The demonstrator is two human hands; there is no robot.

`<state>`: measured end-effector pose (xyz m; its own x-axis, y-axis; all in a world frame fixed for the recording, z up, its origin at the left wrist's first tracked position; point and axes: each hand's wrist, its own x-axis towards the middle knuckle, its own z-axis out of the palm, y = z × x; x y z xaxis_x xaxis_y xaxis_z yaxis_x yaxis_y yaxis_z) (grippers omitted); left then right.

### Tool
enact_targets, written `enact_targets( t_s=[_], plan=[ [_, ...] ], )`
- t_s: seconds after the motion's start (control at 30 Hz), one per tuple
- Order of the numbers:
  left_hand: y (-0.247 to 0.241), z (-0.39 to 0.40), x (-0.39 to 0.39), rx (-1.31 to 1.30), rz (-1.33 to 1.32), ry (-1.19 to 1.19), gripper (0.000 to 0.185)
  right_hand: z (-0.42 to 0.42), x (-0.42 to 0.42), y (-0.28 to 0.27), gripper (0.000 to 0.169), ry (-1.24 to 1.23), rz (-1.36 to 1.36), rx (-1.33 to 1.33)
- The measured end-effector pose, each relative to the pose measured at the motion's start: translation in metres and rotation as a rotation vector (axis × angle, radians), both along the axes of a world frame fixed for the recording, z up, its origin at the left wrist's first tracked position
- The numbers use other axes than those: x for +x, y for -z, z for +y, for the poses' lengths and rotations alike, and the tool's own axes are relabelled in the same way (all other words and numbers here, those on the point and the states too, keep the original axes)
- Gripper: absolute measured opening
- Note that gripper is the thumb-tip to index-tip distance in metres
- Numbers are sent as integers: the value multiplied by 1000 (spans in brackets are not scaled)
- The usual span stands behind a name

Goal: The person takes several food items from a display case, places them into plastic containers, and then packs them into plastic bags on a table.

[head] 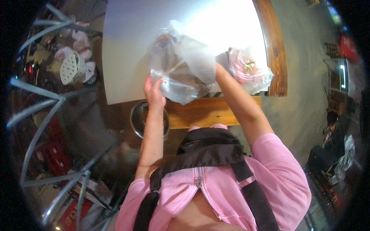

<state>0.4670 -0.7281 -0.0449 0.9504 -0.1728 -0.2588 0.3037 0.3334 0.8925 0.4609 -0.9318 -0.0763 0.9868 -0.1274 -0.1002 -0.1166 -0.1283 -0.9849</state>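
A clear plastic bag (179, 72) is held over the white tabletop (124, 63), with some bluish marking near its upper left. My left hand (154, 91) pinches its lower left edge between thumb and fingers. My right hand (220, 71) shows only at the wrist; the rest is covered by a cloudy, whitish part of the plastic, so its fingers cannot be made out. To the right of that wrist, a second clear plastic bag (250, 70) lies on the table, holding something reddish with a yellow-green patch.
A brown wooden edge (274, 55) borders the table's right side. A wooden bench (202, 111) stands before me, a round metal vessel (134, 119) below my left forearm. Metal tube frames (62, 98) and a white perforated basket (70, 69) are at left.
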Motion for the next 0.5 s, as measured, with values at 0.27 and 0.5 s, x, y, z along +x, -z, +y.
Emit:
enact_targets(
  t_s=[0.27,0.5],
  plan=[
    [-33,-7,1,-228,-119,-3,29,-23,4,10,51,-117,39,-85],
    [-59,-29,-22,-367,-154,132,17,-28,6,13,55,-174,90,-144]
  ],
)
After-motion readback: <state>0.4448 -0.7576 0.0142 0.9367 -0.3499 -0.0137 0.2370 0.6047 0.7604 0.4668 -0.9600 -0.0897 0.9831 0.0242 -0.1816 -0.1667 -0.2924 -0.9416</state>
